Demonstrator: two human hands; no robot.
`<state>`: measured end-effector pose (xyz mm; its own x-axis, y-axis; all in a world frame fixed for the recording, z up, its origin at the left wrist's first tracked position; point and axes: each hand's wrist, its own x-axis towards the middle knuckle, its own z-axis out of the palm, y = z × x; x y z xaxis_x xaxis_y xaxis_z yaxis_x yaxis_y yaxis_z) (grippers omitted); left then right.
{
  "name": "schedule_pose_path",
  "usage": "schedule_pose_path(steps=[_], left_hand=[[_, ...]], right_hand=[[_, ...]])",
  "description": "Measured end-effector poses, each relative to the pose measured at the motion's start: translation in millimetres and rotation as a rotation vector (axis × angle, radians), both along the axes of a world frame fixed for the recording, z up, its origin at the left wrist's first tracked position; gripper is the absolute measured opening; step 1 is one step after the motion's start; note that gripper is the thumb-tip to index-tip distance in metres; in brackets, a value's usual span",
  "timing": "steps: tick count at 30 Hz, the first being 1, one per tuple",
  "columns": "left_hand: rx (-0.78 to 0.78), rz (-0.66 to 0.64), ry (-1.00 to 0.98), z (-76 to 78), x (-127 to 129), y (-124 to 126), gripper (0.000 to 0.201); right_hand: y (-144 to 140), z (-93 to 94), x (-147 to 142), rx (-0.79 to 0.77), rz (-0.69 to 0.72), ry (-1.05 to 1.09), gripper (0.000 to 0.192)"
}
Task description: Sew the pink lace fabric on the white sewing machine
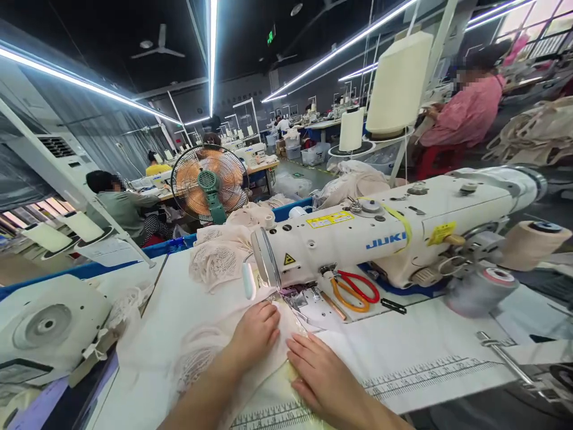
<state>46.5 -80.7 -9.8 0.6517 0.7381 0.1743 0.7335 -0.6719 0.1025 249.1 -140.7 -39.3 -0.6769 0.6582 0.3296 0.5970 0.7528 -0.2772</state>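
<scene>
Pale beige lace-trimmed fabric (233,329) lies on the sewing table, its upper edge by the needle area of a white JUKI sewing machine (331,242). My left hand (256,335) is on this fabric just left of the needle, its fingers bent and pressed together on the cloth. To its right, my right hand (319,371) rests with fingers stretched out over the fabric's right edge, near a yellowish strip (289,382). The presser foot is partly hidden among metal parts.
Red-and-orange-handled scissors (356,291) and a black clip-like tool (393,306) lie right of the needle. Thread cones (481,289) stand at the machine's right. Heaped lace pieces (221,257), a fan (209,182) and co-workers are beyond. A printed ruler (430,373) runs along the table.
</scene>
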Motion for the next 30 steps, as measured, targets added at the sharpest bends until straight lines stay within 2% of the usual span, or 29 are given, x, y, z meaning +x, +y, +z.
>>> schedule_pose_path(steps=[4, 10, 13, 17, 22, 30], left_hand=[[0.006, 0.006, -0.011, 1.6, 8.2, 2.6, 0.029], [-0.007, 0.000, 0.027, 1.9, 9.6, 3.9, 0.035], [-0.013, -0.006, 0.039, 1.2, 8.7, 4.3, 0.036], [-0.017, 0.006, 0.036, -3.5, 8.9, 6.2, 0.039], [-0.014, 0.026, 0.023, -8.6, 11.1, 11.3, 0.042], [-0.020, -0.003, 0.031, -3.9, 11.2, 11.7, 0.040]], right_hand=[[0.1, 3.2, 3.3, 0.090, -0.029, -0.069, 0.036], [2.0, 7.2, 6.7, 0.233, 0.027, -0.070, 0.030], [3.7, 3.4, 7.8, 0.299, 0.048, -0.051, 0.029], [7.3, -7.0, 8.0, 0.385, -0.003, 0.006, 0.030], [9.8, -15.0, 8.1, 0.434, -0.032, 0.054, 0.035], [8.0, -10.6, 7.5, 0.461, -0.058, 0.057, 0.033]])
